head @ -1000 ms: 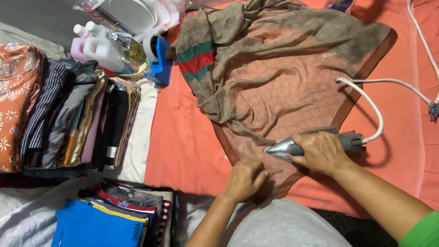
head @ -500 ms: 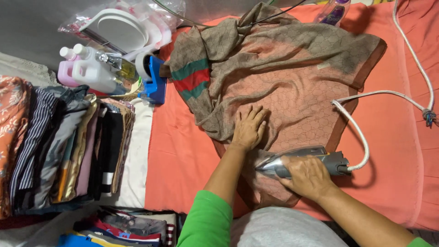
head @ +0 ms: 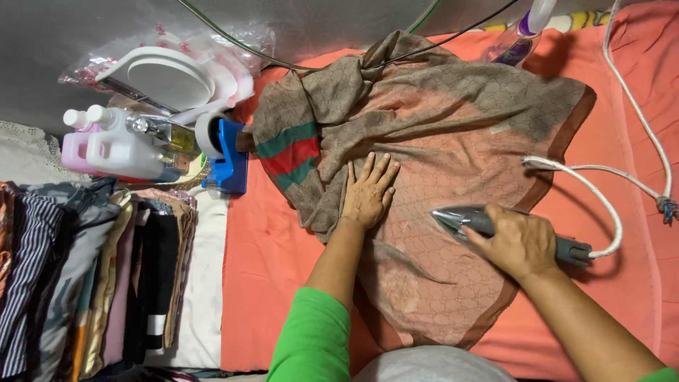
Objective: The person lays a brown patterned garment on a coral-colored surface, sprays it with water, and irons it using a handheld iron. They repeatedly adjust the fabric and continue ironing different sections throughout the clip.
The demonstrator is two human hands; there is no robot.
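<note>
A thin brown patterned scarf [head: 453, 134] with a green and red stripe lies spread on an orange-red padded surface [head: 269, 262]. My left hand [head: 369, 191] presses flat on the scarf, fingers spread, just right of the bunched striped part. My right hand [head: 518, 242] grips the handle of a grey clothes iron [head: 488, 226], whose tip points left across the scarf. A white cord [head: 601, 191] runs from the back of the iron toward the right edge.
A stack of folded clothes [head: 85, 276] sits at the left. Behind it stand white and pink bottles [head: 113, 145], a blue tape dispenser [head: 226, 159] and white plates in plastic [head: 177, 78]. A spray bottle [head: 520, 32] stands at the top.
My left hand has moved from the scarf's near edge up to its middle and flattened. The iron has shifted to the right. The view has tilted, so the clothes stack sits lower left.
</note>
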